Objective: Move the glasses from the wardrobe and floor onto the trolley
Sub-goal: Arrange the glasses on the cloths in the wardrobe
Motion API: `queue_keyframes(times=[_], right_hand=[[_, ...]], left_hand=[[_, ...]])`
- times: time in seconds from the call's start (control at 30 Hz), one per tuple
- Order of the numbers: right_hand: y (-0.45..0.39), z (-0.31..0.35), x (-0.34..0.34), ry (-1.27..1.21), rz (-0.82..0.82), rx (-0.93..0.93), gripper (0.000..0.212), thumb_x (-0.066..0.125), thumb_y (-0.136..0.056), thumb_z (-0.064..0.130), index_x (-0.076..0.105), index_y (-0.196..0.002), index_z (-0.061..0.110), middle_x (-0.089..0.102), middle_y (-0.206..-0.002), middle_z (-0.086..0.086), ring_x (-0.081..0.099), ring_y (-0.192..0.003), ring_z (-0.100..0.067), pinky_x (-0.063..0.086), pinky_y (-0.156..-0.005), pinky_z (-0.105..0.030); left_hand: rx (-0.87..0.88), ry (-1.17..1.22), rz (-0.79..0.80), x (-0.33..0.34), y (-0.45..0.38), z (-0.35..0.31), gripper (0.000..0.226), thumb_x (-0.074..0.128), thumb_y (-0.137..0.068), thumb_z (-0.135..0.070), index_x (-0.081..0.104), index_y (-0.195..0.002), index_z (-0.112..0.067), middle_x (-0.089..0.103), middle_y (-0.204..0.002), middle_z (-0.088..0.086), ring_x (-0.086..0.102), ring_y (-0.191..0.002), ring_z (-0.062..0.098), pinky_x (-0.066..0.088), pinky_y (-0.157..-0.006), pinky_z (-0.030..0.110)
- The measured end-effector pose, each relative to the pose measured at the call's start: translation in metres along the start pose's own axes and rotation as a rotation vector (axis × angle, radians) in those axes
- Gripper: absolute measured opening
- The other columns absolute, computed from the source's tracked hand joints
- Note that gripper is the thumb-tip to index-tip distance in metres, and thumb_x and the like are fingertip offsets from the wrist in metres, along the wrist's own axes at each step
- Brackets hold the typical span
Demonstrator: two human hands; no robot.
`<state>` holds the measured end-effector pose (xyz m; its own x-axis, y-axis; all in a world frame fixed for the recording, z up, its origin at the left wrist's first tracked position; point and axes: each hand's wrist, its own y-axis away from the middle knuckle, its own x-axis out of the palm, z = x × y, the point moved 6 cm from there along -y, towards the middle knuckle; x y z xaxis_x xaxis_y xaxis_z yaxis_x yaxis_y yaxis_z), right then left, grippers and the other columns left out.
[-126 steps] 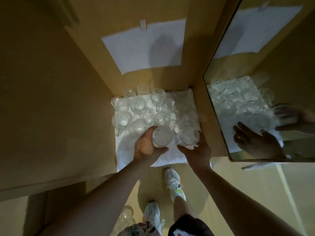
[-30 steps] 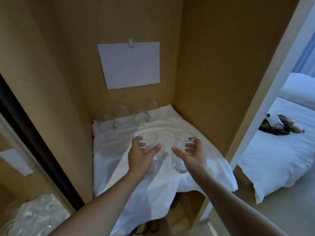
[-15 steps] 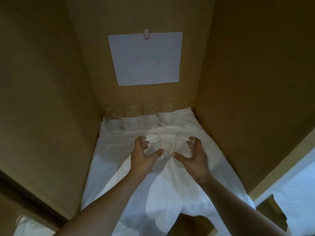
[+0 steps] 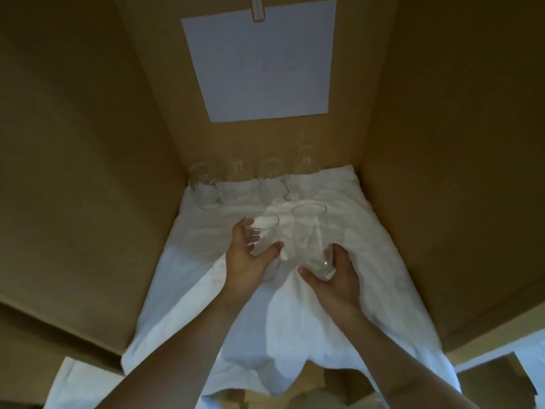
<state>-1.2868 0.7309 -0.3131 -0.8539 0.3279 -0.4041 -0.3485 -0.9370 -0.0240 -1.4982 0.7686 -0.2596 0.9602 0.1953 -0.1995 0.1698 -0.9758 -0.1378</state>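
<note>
Head view: two clear tumblers (image 4: pixel 262 246) (image 4: pixel 309 237) are gripped, one per hand (image 4: pixel 247 261) (image 4: pixel 333 276), low over white cloth (image 4: pixel 339 320), apparently for setting down.

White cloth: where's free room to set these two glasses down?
Free: the white cloth between the right wall and right hand, and cloth left of the left hand. Crowded: the back edge, where a row of glasses lines the rear wall.

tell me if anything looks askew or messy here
The white cloth is rumpled and hangs unevenly over the front edge of the shelf. The glass in the right hand is tilted, while the one in the left hand looks nearly upright. Nothing looks spilled or broken.
</note>
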Motion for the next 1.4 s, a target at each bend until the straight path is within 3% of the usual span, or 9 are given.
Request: queue_keyframes(times=[0.13,0.3,0.43,0.63,0.87,1.03,1.13,1.23,1.4], right_hand=[[-0.004,-0.002,-0.005,-0.068,-0.040,0.018,0.085,0.087,-0.070,0.049,0.049,-0.140,0.022,0.058,-0.135,0.006,0.055,-0.125,-0.015,0.045,-0.107,-0.033],[-0.016,0.012,-0.027,-0.166,-0.219,-0.021,0.077,0.093,-0.068,0.037,0.053,-0.133,0.022,0.051,-0.122,0.002,0.054,-0.106,-0.013,0.045,-0.091,-0.023],[-0.039,0.033,-0.045,-0.151,-0.321,-0.083,0.079,0.095,-0.066,0.027,0.055,-0.134,0.022,0.041,-0.127,0.002,0.044,-0.102,-0.001,0.036,-0.085,-0.002],[-0.089,0.077,-0.059,0.024,-0.382,-0.213,0.083,0.096,-0.063,0.015,0.056,-0.135,0.008,0.050,-0.131,-0.012,0.053,-0.118,-0.025,0.044,-0.106,-0.036],[-0.155,0.106,-0.051,0.210,-0.320,-0.308,0.077,0.094,-0.064,0.010,0.060,-0.132,0.005,0.053,-0.133,-0.017,0.055,-0.119,-0.032,0.039,-0.101,-0.023],[-0.189,0.115,-0.041,0.221,-0.276,-0.281,0.075,0.091,-0.069,0.012,0.058,-0.136,0.011,0.051,-0.138,-0.013,0.054,-0.122,-0.027,0.045,-0.105,-0.033],[-0.207,0.114,-0.037,0.258,-0.246,-0.276,0.074,0.090,-0.072,0.014,0.056,-0.138,0.012,0.051,-0.140,-0.012,0.053,-0.125,-0.026,0.040,-0.104,-0.025],[-0.220,0.109,-0.033,0.274,-0.212,-0.285,0.072,0.088,-0.076,0.016,0.056,-0.140,0.012,0.052,-0.141,-0.013,0.053,-0.127,-0.028,0.043,-0.108,-0.034],[-0.233,0.105,-0.016,0.436,-0.086,-0.341,0.072,0.082,-0.084,0.023,0.049,-0.147,0.016,0.045,-0.149,-0.010,0.050,-0.130,-0.027,0.036,-0.105,-0.025]], left_hand=[[-0.004,0.010,-0.032,-0.002,0.003,0.002,0.069,0.090,-0.073,-0.023,0.047,-0.126,-0.034,0.063,-0.112,-0.009,0.063,-0.102,-0.001,0.049,-0.083,0.011],[-0.047,0.044,-0.118,-0.001,-0.012,0.003,0.069,0.092,-0.066,-0.036,0.053,-0.123,-0.031,0.066,-0.111,-0.006,0.065,-0.102,0.006,0.054,-0.089,0.026],[-0.047,0.085,-0.073,0.018,-0.035,-0.003,0.074,0.091,-0.051,-0.049,0.053,-0.113,-0.037,0.067,-0.105,-0.008,0.065,-0.096,0.003,0.055,-0.086,0.026],[0.003,0.108,-0.005,0.029,-0.072,-0.008,0.070,0.097,-0.064,-0.026,0.052,-0.119,-0.024,0.066,-0.110,0.000,0.065,-0.102,0.016,0.053,-0.092,0.032],[-0.018,0.137,0.044,0.035,-0.102,-0.003,0.072,0.097,-0.063,-0.026,0.051,-0.118,-0.025,0.065,-0.111,-0.001,0.064,-0.102,0.011,0.049,-0.081,0.017],[-0.031,0.136,0.075,0.040,-0.115,0.005,0.078,0.089,-0.046,-0.058,0.049,-0.111,-0.040,0.065,-0.112,-0.004,0.065,-0.103,0.008,0.049,-0.084,0.017],[-0.031,0.133,0.087,0.042,-0.119,0.010,0.076,0.086,-0.044,-0.062,0.049,-0.108,-0.043,0.065,-0.113,-0.004,0.065,-0.104,0.011,0.052,-0.088,0.024],[-0.031,0.119,0.106,0.044,-0.123,0.013,0.076,0.086,-0.046,-0.062,0.049,-0.110,-0.043,0.065,-0.113,-0.005,0.064,-0.104,0.009,0.053,-0.090,0.026],[-0.026,0.071,0.178,0.052,-0.125,0.011,0.076,0.082,-0.049,-0.061,0.047,-0.114,-0.043,0.062,-0.117,-0.009,0.060,-0.104,0.001,0.048,-0.082,0.011]])
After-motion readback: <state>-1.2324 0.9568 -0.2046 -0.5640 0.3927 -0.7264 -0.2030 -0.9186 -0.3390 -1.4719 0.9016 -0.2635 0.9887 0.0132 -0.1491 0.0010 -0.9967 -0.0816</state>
